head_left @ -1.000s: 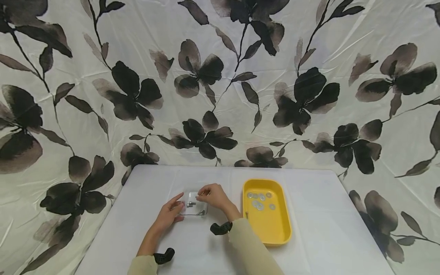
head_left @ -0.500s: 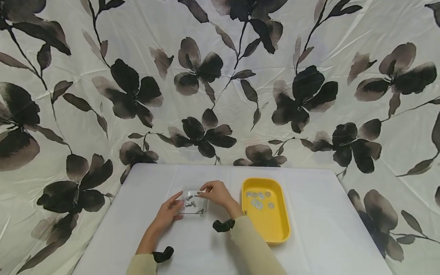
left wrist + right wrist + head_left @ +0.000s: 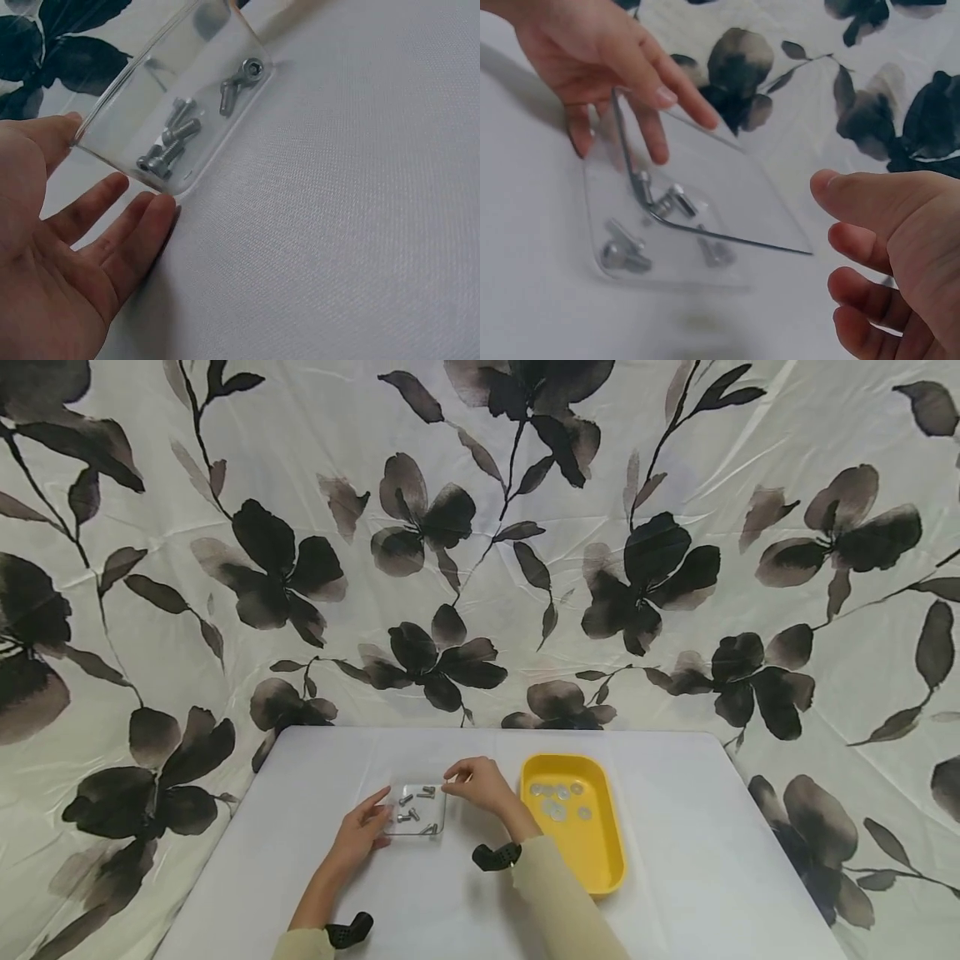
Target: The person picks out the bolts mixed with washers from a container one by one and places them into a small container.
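A clear, square-sided plastic box stands on the white table with several silver socket-head bolts lying loose in it. My left hand rests its extended fingers against the box's left wall and rim. In the right wrist view those fingers spread along the rim. My right hand hovers beside the box's right edge, its thumb and fingers loosely bent. Seen from the right wrist, the right hand has nothing between thumb and fingers.
Right of the box sits a yellow tray with several flat silver washers toward its far end. The right forearm sleeve overlaps the tray's near-left side. Behind the white table hangs a floral cloth.
My right hand has drawn back to the right from over the box, uncovering more bolts in it. My left hand stays at the box's left side. The head view has shifted slightly.
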Demonstrator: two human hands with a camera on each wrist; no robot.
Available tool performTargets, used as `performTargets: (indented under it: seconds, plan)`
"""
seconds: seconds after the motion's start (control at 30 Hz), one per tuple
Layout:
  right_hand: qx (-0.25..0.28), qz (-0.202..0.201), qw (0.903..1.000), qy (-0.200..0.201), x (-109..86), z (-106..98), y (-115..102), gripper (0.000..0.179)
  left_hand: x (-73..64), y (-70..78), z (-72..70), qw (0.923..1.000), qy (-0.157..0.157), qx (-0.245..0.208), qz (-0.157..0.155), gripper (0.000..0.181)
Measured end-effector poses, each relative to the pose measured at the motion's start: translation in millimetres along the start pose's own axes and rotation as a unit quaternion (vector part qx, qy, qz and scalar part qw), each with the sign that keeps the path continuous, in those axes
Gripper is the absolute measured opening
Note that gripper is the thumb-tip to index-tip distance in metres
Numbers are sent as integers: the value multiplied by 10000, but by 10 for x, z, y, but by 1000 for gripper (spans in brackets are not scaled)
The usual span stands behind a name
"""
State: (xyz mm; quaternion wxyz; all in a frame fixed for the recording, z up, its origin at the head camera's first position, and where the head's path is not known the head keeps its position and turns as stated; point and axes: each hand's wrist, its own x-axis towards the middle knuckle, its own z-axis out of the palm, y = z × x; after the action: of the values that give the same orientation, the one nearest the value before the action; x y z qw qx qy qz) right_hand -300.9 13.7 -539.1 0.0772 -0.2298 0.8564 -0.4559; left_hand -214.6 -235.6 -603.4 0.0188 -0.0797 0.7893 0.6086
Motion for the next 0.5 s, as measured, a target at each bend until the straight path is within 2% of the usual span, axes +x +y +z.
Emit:
performTargets:
  seconds: [0.1,0.23,0.37,0.43,0.5]
  plan:
    - [-30,-50,9999,93,-29,-86,-8,14,-10,20,-9,9997,116,100,174,44]
    - [-79,-35,9998,154,-78,-209,-19,16,-33,68,-12,9946,570,648,575,37]
    - [-152,50,9997,186,-125,-308,27,19,-58,172,53,9763,1099,1252,1379,31]
    - [-186,116,9995,209,-145,-351,66,19,-64,238,118,9658,1174,1443,1804,29]
    - [-178,143,9995,228,-163,-405,94,18,-69,322,190,9589,1123,1512,2122,27]
